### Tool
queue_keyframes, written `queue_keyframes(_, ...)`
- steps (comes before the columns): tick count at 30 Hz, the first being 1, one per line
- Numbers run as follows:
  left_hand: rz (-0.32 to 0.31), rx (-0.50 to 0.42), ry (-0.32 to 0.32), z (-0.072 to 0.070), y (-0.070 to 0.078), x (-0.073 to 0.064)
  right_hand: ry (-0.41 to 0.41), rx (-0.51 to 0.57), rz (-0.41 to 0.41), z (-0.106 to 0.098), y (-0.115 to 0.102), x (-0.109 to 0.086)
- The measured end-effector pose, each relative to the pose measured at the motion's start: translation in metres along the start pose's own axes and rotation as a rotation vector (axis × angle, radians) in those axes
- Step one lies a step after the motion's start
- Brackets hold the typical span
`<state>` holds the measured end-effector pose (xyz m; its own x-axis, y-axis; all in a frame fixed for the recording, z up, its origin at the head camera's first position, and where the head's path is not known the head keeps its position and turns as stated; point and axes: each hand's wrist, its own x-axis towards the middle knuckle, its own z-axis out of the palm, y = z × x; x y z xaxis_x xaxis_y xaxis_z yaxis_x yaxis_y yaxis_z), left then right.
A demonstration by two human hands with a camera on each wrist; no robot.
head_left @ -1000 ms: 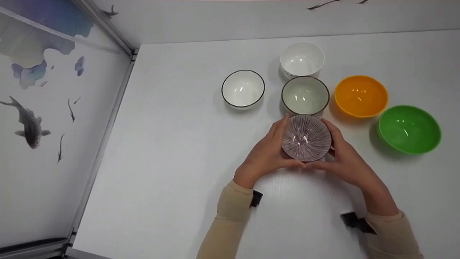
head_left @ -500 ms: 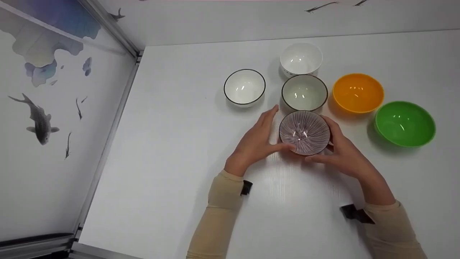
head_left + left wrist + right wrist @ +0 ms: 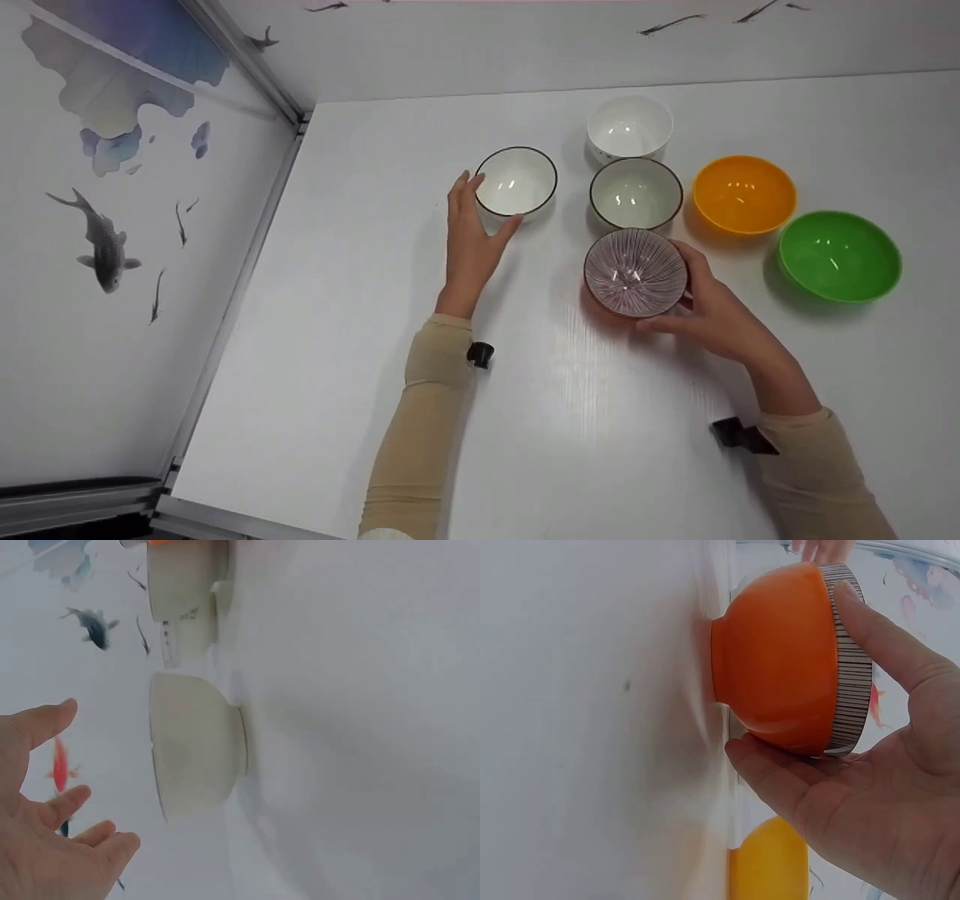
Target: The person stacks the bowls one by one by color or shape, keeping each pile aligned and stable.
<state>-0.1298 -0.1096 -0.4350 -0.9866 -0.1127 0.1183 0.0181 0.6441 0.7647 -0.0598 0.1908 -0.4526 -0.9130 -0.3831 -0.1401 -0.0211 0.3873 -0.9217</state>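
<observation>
My right hand (image 3: 716,315) holds the right side of a striped bowl (image 3: 635,271), thumb at the near rim. In the right wrist view the bowl's outside is an orange body (image 3: 780,660) below a black-and-white striped band (image 3: 851,664); whether this is one bowl or two nested cannot be told. Its foot appears to be on the table. My left hand (image 3: 472,247) is spread at the left and near sides of a white bowl with a dark rim (image 3: 516,182). The left wrist view shows those fingers apart from the bowl's pale wall (image 3: 191,746).
Behind the striped bowl stands a pale green bowl (image 3: 636,193), with a white bowl (image 3: 630,129) beyond it. To the right are a yellow-orange bowl (image 3: 744,195) and a green bowl (image 3: 838,256). A wall panel (image 3: 480,52) borders the table's back.
My left hand has let go of the striped bowl and moved left and away from me to the dark-rimmed white bowl. My right hand keeps its hold on the striped bowl.
</observation>
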Motion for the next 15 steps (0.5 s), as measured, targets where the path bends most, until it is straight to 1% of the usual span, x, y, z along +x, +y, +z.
queue_keyframes(3,-0.05,-0.014,-0.03,0.004,-0.008,0.008,-0.001,0.0,-0.006,0.0,0.0,0.0)
queue_keyframes(7,-0.082,-0.042,-0.083,0.011,-0.015,0.016,-0.003,0.009,-0.006,0.002,0.0,0.0)
queue_keyframes(10,-0.11,-0.058,-0.099,0.016,-0.015,0.02,-0.005,0.015,-0.002,0.002,-0.001,0.0)
queue_keyframes(15,-0.149,-0.079,-0.098,0.023,-0.012,0.027,-0.003,0.005,-0.005,0.001,-0.001,0.0)
